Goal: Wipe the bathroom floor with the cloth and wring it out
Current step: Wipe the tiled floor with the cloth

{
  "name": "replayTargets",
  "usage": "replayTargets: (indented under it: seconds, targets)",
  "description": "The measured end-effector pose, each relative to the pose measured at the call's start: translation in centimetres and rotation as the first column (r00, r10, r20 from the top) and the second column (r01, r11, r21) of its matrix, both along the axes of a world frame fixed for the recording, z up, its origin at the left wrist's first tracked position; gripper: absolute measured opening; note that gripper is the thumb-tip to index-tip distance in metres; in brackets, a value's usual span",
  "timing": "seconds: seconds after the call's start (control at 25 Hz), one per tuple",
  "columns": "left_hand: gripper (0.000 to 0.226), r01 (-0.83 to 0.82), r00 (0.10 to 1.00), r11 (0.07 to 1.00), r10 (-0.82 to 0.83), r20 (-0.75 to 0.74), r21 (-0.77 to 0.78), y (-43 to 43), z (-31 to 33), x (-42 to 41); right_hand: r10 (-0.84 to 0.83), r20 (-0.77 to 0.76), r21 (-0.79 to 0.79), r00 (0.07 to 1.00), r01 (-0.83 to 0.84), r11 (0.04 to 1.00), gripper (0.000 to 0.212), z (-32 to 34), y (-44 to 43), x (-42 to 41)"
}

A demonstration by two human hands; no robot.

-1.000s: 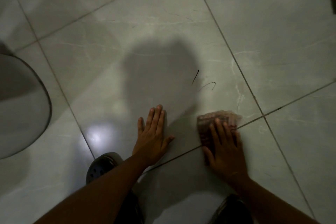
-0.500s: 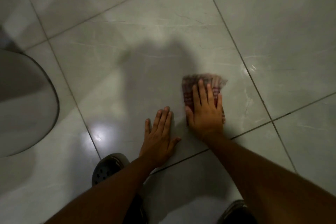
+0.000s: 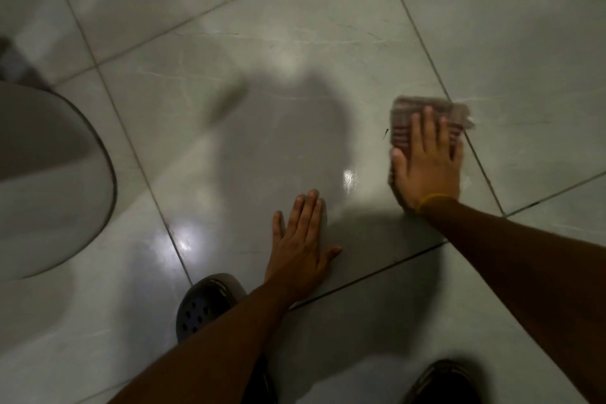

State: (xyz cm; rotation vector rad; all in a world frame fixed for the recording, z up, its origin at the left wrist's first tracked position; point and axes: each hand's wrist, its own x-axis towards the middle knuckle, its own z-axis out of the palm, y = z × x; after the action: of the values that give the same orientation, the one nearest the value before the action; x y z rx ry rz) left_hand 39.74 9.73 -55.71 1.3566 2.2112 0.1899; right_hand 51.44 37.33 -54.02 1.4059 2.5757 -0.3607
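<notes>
A folded reddish checked cloth [image 3: 401,121] lies flat on the glossy grey tiled floor [image 3: 262,52], at centre right. My right hand [image 3: 426,161] presses down on it with fingers spread, covering most of it; only the cloth's far edge and left side show. My left hand [image 3: 303,246] rests palm down on the bare tile, fingers apart, lower and to the left of the cloth, holding nothing. A small dark speck [image 3: 386,133] sits on the tile just left of the cloth.
A white rounded toilet base [image 3: 49,180] fills the left edge. My dark perforated clog [image 3: 206,302] stands at bottom centre, and another dark shoe [image 3: 442,380] at bottom right. Dark grout lines cross the tiles. Light glares on the wet tile.
My right hand has slid the cloth forward from near my knees, then to the right across the tile. The two hairs seen earlier no longer show. My left hand has stayed planted.
</notes>
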Motion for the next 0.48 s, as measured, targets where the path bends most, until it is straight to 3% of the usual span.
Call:
replayTargets:
  seconds: [0.12, 0.28, 0.36, 0.48]
  targets:
    - [0.088, -0.016, 0.999, 1.0, 0.017, 0.032, -0.008, 0.1, 0.1, -0.1, 0.154, -0.026, -0.01, 0.988, -0.155, 0.988, 0.079, -0.3, -3.7, -5.0]
    - [0.087, -0.024, 0.999, 1.0, 0.025, 0.037, -0.01, 0.1, 0.4, -0.2, 0.303, 0.019, -0.129, 0.953, -0.298, 0.946, 0.078, 0.4, -12.7, 5.2]
    - [0.087, -0.017, 0.999, 1.0, 0.017, 0.03, -0.007, 0.0, 0.5, -0.2, 0.281, 0.078, -0.187, 0.956, -0.263, 0.947, 0.079, 1.4, -13.3, 12.0]
    - [0.088, -0.018, 0.999, 1.0, 0.019, 0.039, -0.014, 0.2, 1.0, -0.1, 0.093, 0.177, -0.209, 0.98, -0.054, 0.976, 0.083, 2.4, -7.8, 15.5]
